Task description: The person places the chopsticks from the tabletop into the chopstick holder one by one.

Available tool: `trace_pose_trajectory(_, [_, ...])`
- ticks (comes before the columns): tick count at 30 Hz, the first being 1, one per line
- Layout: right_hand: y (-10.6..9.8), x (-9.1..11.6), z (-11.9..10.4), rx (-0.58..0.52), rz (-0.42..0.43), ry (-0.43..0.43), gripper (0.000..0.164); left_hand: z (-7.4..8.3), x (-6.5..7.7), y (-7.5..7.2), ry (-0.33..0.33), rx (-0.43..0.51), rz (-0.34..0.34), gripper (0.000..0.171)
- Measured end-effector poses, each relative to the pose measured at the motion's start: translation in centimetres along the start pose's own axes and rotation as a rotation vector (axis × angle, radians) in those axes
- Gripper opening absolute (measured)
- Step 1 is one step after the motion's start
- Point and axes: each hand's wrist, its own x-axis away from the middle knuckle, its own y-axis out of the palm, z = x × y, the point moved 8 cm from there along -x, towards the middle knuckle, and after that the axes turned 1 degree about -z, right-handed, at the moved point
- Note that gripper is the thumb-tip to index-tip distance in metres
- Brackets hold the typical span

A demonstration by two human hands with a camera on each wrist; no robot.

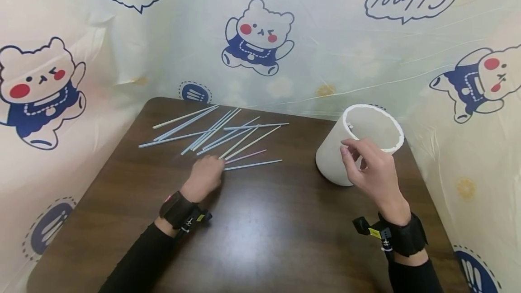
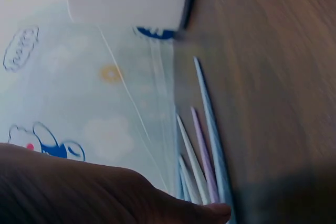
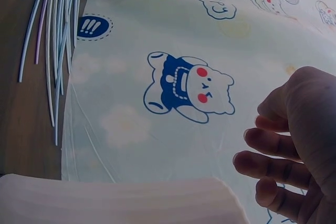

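Observation:
Long thin sticks [image 1: 191, 123] in pale blue and cream lie scattered over the far left of the table. My left hand [image 1: 205, 176] is down at their near ends, beside a purple stick [image 1: 246, 156] and a blue stick [image 1: 254, 165]. In the left wrist view its thumb [image 2: 212, 212] overlaps the ends of these sticks; the other fingers are hidden, so I cannot tell whether it pinches one. My right hand [image 1: 372, 168] hovers at the near rim of a white cylindrical container [image 1: 331, 159], fingers loosely bent and holding nothing.
The container stands upright at the table's right side, with an uneven rim. A brown wooden table [image 1: 260, 238] stretches in front of me. Behind and around it hangs a pale sheet [image 1: 325, 58] printed with cartoon bears. Black camera straps [image 1: 179, 209] sit on both wrists.

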Motion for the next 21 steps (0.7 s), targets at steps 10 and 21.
trace_pose_trajectory(10, [1.3,0.4,-0.3,-0.013,-0.064,0.012,0.021,-1.3,0.8,1.3,-0.048,0.008,-0.035,0.007])
trace_pose_trajectory(21, [1.4,0.8,0.2,-0.025,-0.052,0.022,0.024,0.0,1.3,-2.8,0.002,0.046,0.06,0.02])
